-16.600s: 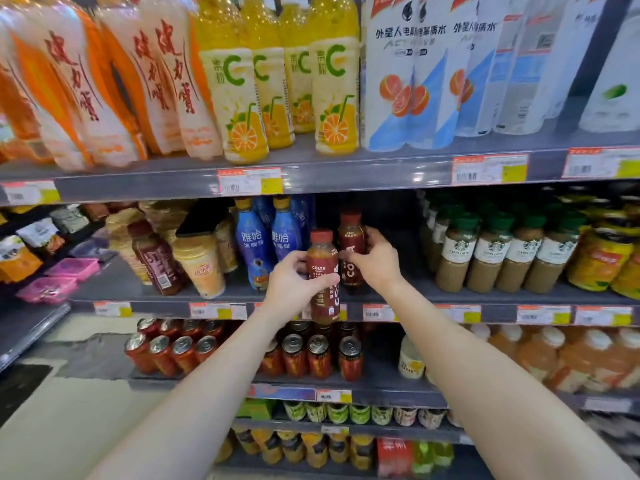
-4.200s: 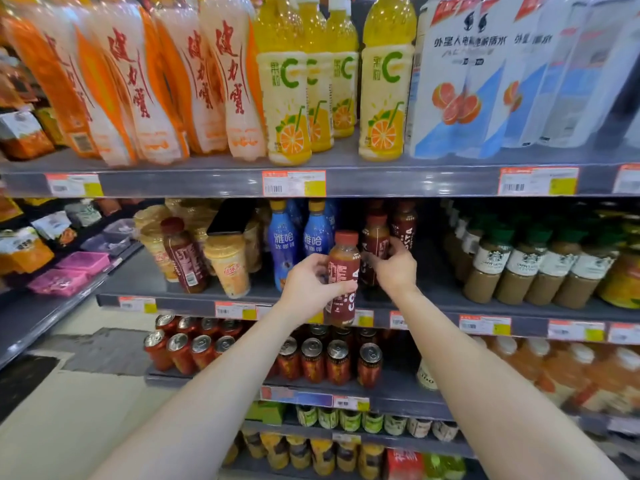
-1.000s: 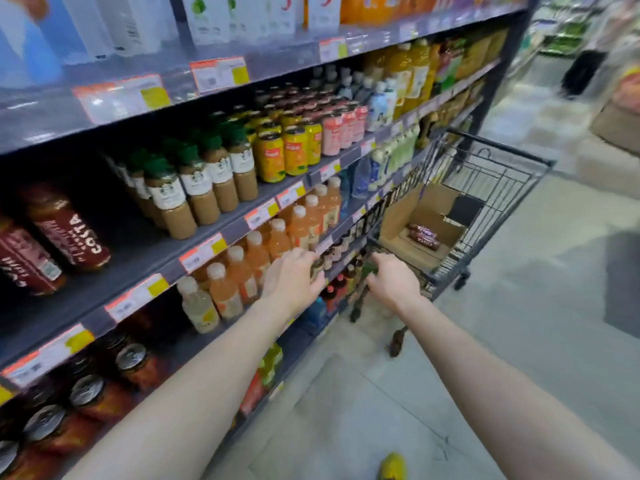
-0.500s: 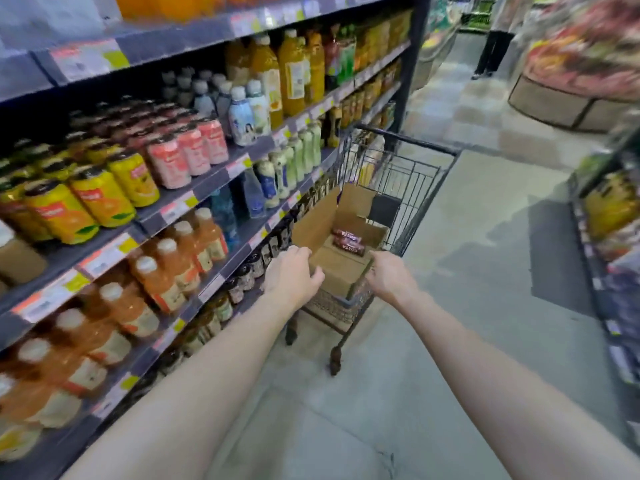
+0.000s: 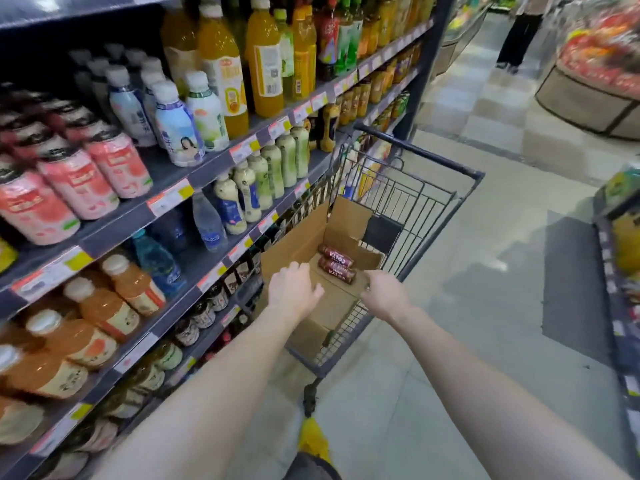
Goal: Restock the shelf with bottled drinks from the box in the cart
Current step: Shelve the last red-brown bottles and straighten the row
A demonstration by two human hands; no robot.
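Observation:
An open cardboard box [image 5: 304, 237] sits in the dark wire cart [image 5: 426, 206] beside the shelving. Two dark-brown Costa bottles [image 5: 337, 265] lie on their sides at the box's bottom. My left hand [image 5: 294, 291] hovers over the near left part of the box, fingers apart and empty. My right hand [image 5: 386, 294] reaches over the box's near right edge, also empty with loose fingers. Neither hand touches the bottles.
The drink shelves [image 5: 166, 199] run along the left, packed with bottles and cans, close against the cart's left side. A low display [image 5: 616, 258] stands at the right. A round produce stand [image 5: 595, 81] and a person [image 5: 519, 32] are far down the aisle.
My view has swung from the Costa row on the shelf to the cart. Both hands left the shelf bottles and moved, empty, over the box, closer than half a second ago.

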